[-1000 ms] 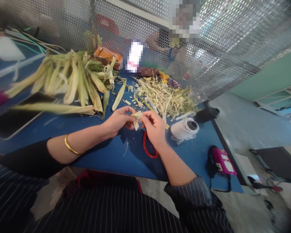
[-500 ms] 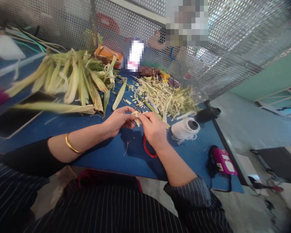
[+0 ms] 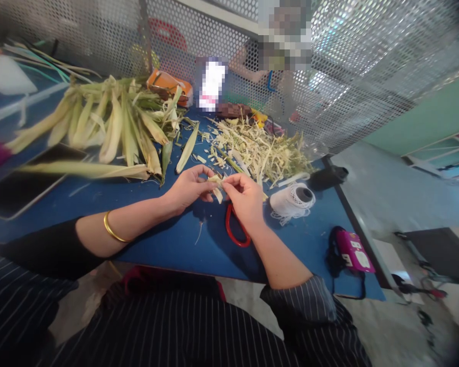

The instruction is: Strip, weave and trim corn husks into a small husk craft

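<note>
Between my two hands is a small pale piece of corn husk (image 3: 217, 192), folded or bent, with a loose end hanging down. My left hand (image 3: 189, 189) pinches it from the left with thumb and fingers. My right hand (image 3: 245, 196) pinches its right side, fingertips pressed together. Under my right hand lies a pair of scissors, of which the red handle loop (image 3: 237, 239) shows; its blades are hidden. Just beyond my hands, a single husk leaf (image 3: 188, 148) and a heap of shredded husk (image 3: 263, 150) lie on the blue table (image 3: 210, 255).
Large husks (image 3: 115, 122) are piled at the left, near a dark flat tablet-like panel (image 3: 26, 183). A spool of white string (image 3: 292, 200) stands at the right by a black cylinder (image 3: 329, 177). A magenta box (image 3: 355, 252) sits near the right edge. Perforated metal mesh (image 3: 222, 35) rises behind.
My right hand has moved slightly away from my left, showing more of the husk piece and of the red scissors handle. The person behind the mesh has shifted.
</note>
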`<action>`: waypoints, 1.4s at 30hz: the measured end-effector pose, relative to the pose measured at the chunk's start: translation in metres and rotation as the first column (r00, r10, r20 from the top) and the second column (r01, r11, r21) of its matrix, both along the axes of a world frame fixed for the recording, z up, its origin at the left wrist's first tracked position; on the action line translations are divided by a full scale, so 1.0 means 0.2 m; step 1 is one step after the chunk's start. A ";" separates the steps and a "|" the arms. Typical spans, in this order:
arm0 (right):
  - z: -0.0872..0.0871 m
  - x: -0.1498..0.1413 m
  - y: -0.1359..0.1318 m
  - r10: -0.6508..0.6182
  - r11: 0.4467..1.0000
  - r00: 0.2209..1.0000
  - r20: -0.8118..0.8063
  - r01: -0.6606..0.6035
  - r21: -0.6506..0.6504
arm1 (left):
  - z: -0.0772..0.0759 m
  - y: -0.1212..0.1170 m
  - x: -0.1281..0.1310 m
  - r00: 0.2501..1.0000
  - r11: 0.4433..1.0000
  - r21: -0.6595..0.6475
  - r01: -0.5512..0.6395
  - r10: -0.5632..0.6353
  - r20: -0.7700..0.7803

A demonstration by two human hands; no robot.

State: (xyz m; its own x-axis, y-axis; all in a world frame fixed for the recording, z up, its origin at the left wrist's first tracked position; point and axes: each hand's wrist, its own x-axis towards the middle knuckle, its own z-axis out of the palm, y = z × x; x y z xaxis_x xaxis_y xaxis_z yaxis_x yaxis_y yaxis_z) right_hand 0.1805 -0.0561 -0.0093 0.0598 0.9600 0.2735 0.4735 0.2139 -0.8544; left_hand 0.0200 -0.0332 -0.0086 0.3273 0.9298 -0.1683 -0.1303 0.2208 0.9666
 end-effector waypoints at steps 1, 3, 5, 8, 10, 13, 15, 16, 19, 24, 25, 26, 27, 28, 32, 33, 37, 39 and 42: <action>0.00 0.00 0.00 -0.009 0.999 0.999 -0.037 0.008 -0.034 | 0.00 0.00 0.00 1.000 1.000 0.021 0.005 -0.004 -0.016; 0.01 -0.01 0.00 -0.006 0.999 0.999 -0.048 0.004 -0.047 | -0.01 -0.01 0.00 0.999 0.998 0.066 0.012 -0.009 -0.043; 0.00 -0.01 0.00 0.008 0.999 1.000 -0.023 -0.009 -0.043 | -0.02 -0.01 0.00 0.998 0.994 0.108 0.020 -0.013 -0.064; -0.01 -0.01 0.00 0.019 0.999 1.000 0.011 -0.018 -0.039 | -0.03 -0.01 0.00 0.996 0.990 0.135 0.027 -0.015 -0.091; -0.02 -0.01 0.00 0.010 1.000 1.000 0.028 -0.010 -0.018 | -0.04 0.00 0.00 0.995 0.989 0.146 0.031 -0.017 -0.099; -0.01 -0.01 0.00 -0.002 1.000 1.000 0.018 0.002 -0.014 | -0.04 0.00 0.00 0.993 0.980 0.191 0.046 -0.024 -0.117; -0.01 0.00 0.01 0.002 0.998 1.000 -0.015 -0.003 -0.062 | -0.04 0.00 -0.01 0.988 0.970 0.234 0.064 -0.029 -0.153; -0.01 0.00 0.01 0.008 0.995 0.999 -0.038 -0.012 -0.096 | -0.04 0.00 -0.01 0.983 0.964 0.255 0.077 -0.031 -0.180; -0.02 0.01 0.03 0.029 0.983 0.993 -0.111 -0.048 -0.175 | -0.04 -0.01 -0.01 0.957 0.944 0.310 0.118 -0.024 -0.290; -0.03 0.00 0.02 -0.013 0.991 0.993 -0.117 -0.003 -0.136 | -0.03 -0.01 -0.01 0.940 0.931 0.340 0.134 -0.010 -0.342; -0.03 0.00 0.02 -0.026 0.992 0.992 -0.123 0.011 -0.123 | -0.02 -0.02 -0.01 0.940 0.931 0.340 0.135 -0.013 -0.340; -0.03 -0.01 0.01 -0.039 0.993 0.991 -0.127 0.024 -0.113 | -0.02 -0.02 -0.01 0.940 0.930 0.341 0.139 -0.016 -0.341; -0.03 -0.01 0.01 -0.049 0.994 0.991 -0.126 0.035 -0.108 | -0.02 -0.02 -0.02 0.938 0.928 0.343 0.144 -0.018 -0.346; -0.03 -0.02 0.01 -0.058 0.993 0.991 -0.120 0.046 -0.104 | -0.02 -0.02 -0.02 0.935 0.926 0.346 0.148 -0.018 -0.354; -0.04 -0.02 0.01 -0.061 0.991 0.988 -0.142 0.044 -0.123 | -0.01 -0.02 -0.02 0.931 0.923 0.354 0.149 -0.010 -0.365; -0.04 -0.02 0.01 -0.056 0.991 0.984 -0.168 0.034 -0.133 | 0.00 -0.02 -0.02 0.932 0.924 0.354 0.146 -0.008 -0.364; -0.03 -0.02 0.01 -0.009 0.991 0.971 -0.238 -0.023 -0.132 | 0.01 -0.03 -0.02 0.931 0.928 0.353 0.117 0.021 -0.364; -0.03 -0.02 0.02 0.045 0.990 0.969 -0.244 -0.075 -0.117 | 0.01 -0.02 -0.02 0.929 0.931 0.349 0.107 0.032 -0.370; -0.04 -0.01 0.03 0.100 0.985 0.962 -0.255 -0.132 -0.112 | 0.01 -0.02 -0.03 0.931 0.937 0.332 0.108 0.022 -0.364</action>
